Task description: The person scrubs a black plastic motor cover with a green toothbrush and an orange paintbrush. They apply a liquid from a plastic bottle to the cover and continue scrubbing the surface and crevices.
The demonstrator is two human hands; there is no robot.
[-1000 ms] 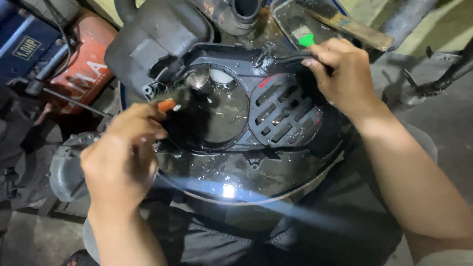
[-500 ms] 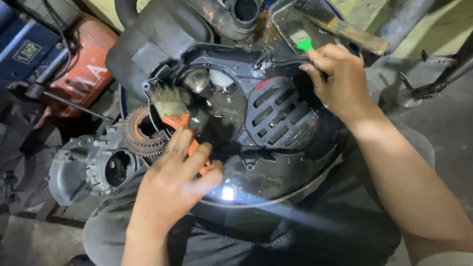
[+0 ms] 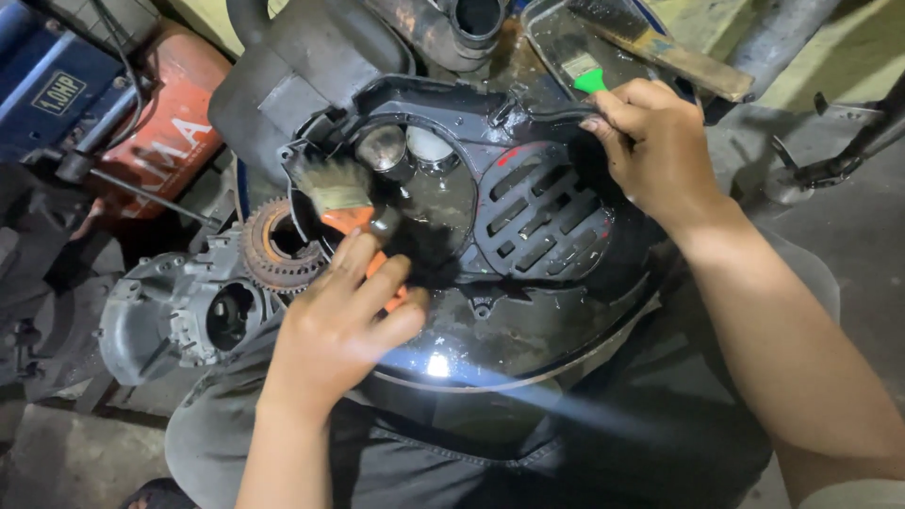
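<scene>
Engine casing, far left: I see a grey engine casing (image 3: pixel 170 316) with a rusty toothed gear (image 3: pixel 273 247) sitting just left of my left hand's fingers.
Left hand: my left hand (image 3: pixel 344 325) has its fingers (image 3: pixel 353 264) clamped on the orange handle of a paintbrush (image 3: pixel 344 203), the worn bristles pointing up and away from the fingertips.
Cover: the wet black plastic cover (image 3: pixel 490 320) rests across my lap, under and between both hands; its round recess lies just right of the brush, its slotted vent (image 3: pixel 547 217) nearer my right fingers.
Right hand: my right hand (image 3: pixel 655 151) grips the cover's upper rim, fingers curled shut on the edge.
Tray, beyond right fingers: a tray (image 3: pixel 551 42) holds a second brush with a green handle (image 3: pixel 589 77).
Step in hand: I judge this to be brushing the cover clean, the brush at the round recess.
Next move calls for: a firm right-hand hold while the bristles work into the ribs and slots.
</scene>
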